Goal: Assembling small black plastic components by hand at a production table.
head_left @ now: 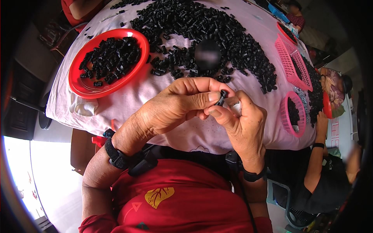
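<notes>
Pinched between thumb and forefinger of the left hand (176, 105): a small black plastic piece (222, 97), held above the near edge of the desk, just in front of the chest. Meeting it from the other side, the right hand (243, 124), its thumb and fingertips closed on the same small black plastic piece, with something white tucked in the curled fingers behind it. Both grips clenched, fingertips of the two hands touching around the part. Black bands on both wrists.

Beneath the hands, a desk covered with a pale pink cloth (143, 97). Beyond the hands, at the middle of the desk, a wide loose heap of small black plastic parts (202, 27), spread up to the far edge. Left of the heap, a round red plastic plate (77, 83) holding more of the same black parts, touching the fringe of the heap. At the near left edge, a crumpled white rag (81, 106) just below the plate.

On the right side, well apart from the hands, a round pink mesh basket (285, 116) with black parts inside, and beyond it a rectangular pink mesh basket (289, 58). At the right desk edge, another person's forearm (316, 155) in a dark shirt, with a black wristband.
</notes>
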`<state>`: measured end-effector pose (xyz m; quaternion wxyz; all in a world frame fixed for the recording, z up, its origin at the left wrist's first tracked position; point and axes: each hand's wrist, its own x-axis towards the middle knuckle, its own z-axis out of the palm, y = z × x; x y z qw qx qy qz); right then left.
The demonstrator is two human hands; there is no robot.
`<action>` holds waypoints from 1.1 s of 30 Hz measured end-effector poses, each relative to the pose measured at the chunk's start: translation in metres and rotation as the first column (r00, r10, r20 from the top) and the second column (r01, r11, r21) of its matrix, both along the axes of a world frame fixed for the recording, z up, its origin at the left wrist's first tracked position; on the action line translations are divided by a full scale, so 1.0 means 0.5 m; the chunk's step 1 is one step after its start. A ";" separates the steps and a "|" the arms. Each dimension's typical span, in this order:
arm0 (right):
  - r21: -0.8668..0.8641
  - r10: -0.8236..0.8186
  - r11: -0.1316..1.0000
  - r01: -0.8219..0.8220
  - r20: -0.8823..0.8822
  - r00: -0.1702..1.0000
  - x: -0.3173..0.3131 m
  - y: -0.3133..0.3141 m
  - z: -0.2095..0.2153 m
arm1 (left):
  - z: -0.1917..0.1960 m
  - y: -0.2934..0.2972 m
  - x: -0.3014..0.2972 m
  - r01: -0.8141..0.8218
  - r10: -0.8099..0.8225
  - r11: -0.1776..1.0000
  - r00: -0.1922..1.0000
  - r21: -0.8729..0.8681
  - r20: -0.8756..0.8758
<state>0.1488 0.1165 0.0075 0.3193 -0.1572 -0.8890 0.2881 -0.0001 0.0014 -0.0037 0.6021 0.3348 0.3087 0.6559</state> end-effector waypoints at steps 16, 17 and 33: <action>-0.148 0.065 0.984 -0.096 -0.203 0.977 0.004 -0.008 0.007 | -0.002 0.001 -0.004 0.060 -0.059 0.998 0.979 0.000 0.193; -0.148 0.064 0.984 -0.095 -0.203 0.977 0.001 -0.008 0.007 | -0.001 0.002 -0.002 0.054 -0.052 0.998 0.984 -0.011 0.171; -0.132 -0.116 0.987 0.089 -0.215 0.970 -0.009 -0.013 0.003 | 0.000 0.001 -0.048 -0.225 0.227 0.974 0.952 -0.036 0.207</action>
